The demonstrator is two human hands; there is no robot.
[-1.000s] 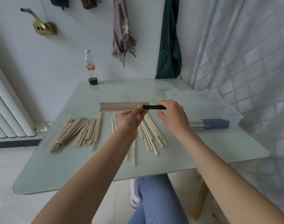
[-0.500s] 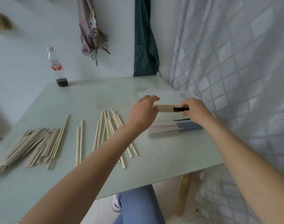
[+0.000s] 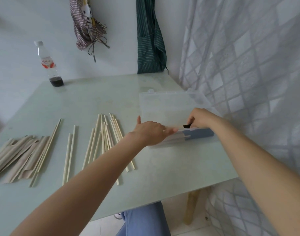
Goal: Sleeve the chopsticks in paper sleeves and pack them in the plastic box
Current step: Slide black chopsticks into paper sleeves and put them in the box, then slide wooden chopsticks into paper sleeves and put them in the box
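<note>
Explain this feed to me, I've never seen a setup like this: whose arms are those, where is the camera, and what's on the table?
There is no machine here: a person wears a camera on the head, looking down at both bare hands. The left hand and right hand lower a sleeved pair of chopsticks into the clear plastic box. On the glass table lie bare chopsticks, a pile of paper sleeves and a bottle.

Both hands lower a sleeved pair [image 3: 186, 126] (black end showing) into the plastic box [image 3: 164, 103].
</note>
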